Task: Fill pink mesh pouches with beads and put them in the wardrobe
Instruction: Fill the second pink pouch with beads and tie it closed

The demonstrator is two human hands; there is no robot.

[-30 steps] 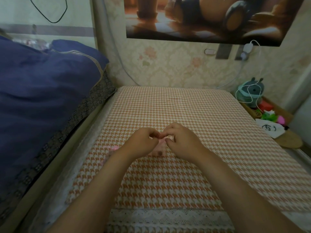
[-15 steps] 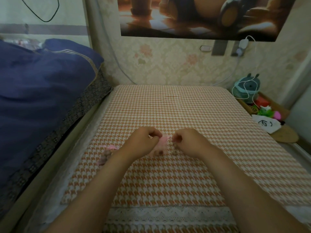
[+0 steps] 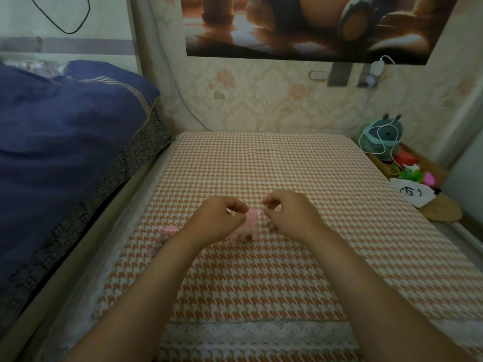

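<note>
Near the middle of the frame a pink mesh pouch (image 3: 251,216) sits between the two hands on the desk (image 3: 261,165), which is covered in an orange-and-white houndstooth cloth. Its long axis runs up and down the frame, leaning a little to the lower left. The gathered mouth points toward the top of the frame, and the fuller bottom end, dark with beads (image 3: 246,236), rests on the cloth.

The left hand (image 3: 222,218) is clenched, its fingertips pinching the pouch's left side by the mouth. The right hand (image 3: 290,215) is curled too, thumb pressed to forefinger just at the pouch's right edge — whether a cord lies in that pinch I cannot tell.

A second pouch (image 3: 163,237) lies left of the left forearm — blurred, its pink top toward the upper right and its body trailing to the lower left. A blue quilt (image 3: 65,142) fills the upper left.
</note>
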